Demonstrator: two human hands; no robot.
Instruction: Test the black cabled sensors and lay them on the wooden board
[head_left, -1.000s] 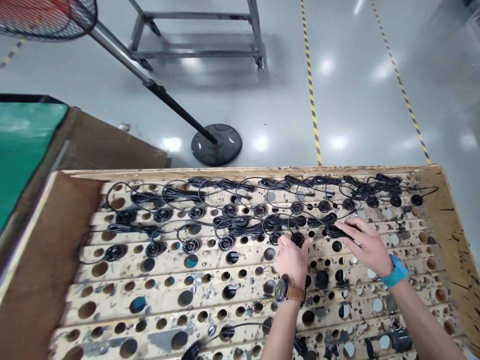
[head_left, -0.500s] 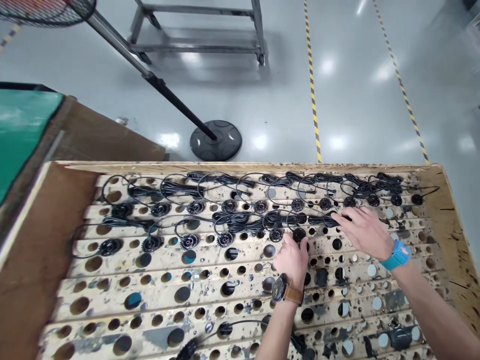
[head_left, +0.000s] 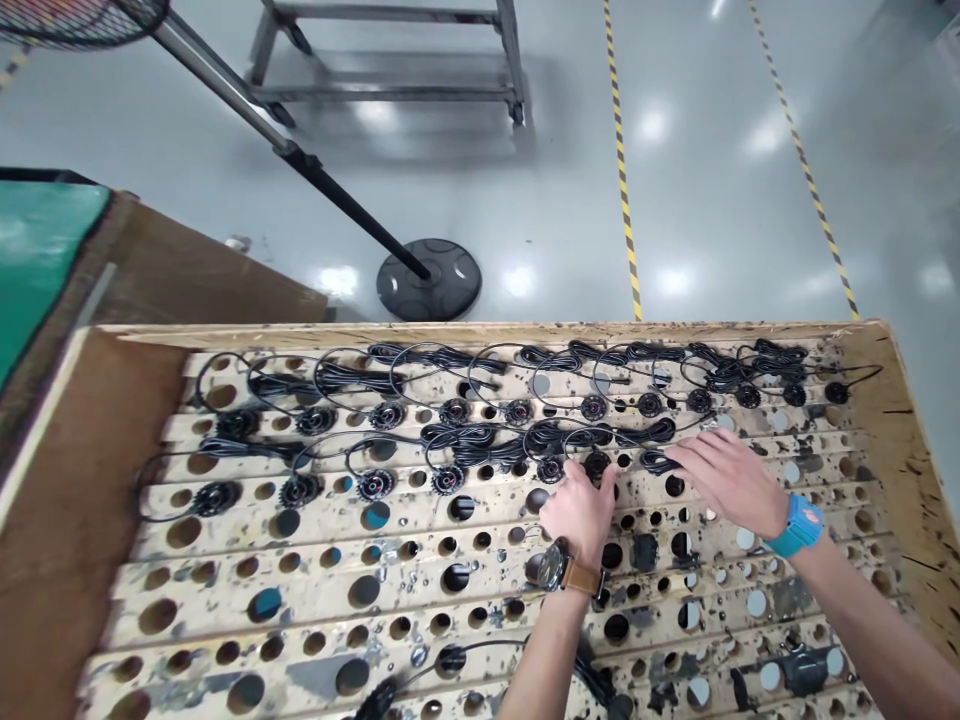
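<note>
A holed wooden tray (head_left: pixel 315 590) fills the foreground; on the floor (head_left: pixel 555 210) past its far edge stand a cart (head_left: pixel 397 94) and a fan (head_left: pixel 360 214). Rows of cabled discs (head_left: pixel 448 480) lie left of and beyond the hands. One disc (head_left: pixel 598 464) sits between the left hand's (head_left: pixel 579 512) thumb and index finger; a coil (head_left: pixel 657 461) lies at the right hand's (head_left: pixel 731 482) fingertips. Both reach palm-down; whether either grips, I cannot tell.
</note>
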